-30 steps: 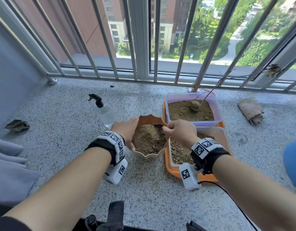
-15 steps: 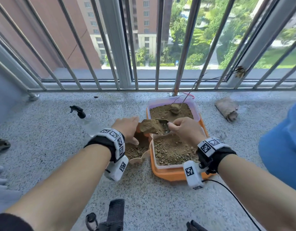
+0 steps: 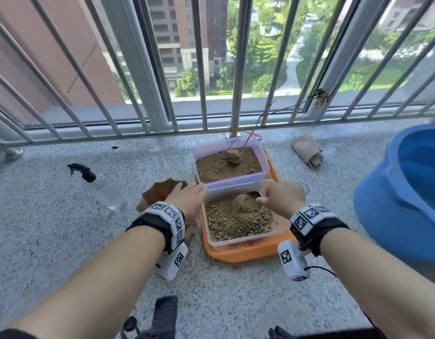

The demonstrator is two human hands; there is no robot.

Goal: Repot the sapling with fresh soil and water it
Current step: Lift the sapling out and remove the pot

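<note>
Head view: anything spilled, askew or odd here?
The sapling lies tipped over on the soil in the far tub, root ball exposed, stem leaning through the railing. The spray bottle lies on its side. No spill visible.

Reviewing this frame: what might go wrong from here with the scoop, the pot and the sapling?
Soil may spill onto the floor: the right hand must carry its scoop from the near soil tub to the brown pot. The left hand hides most of that pot. The sapling leans toward the railing and might snag.
</note>
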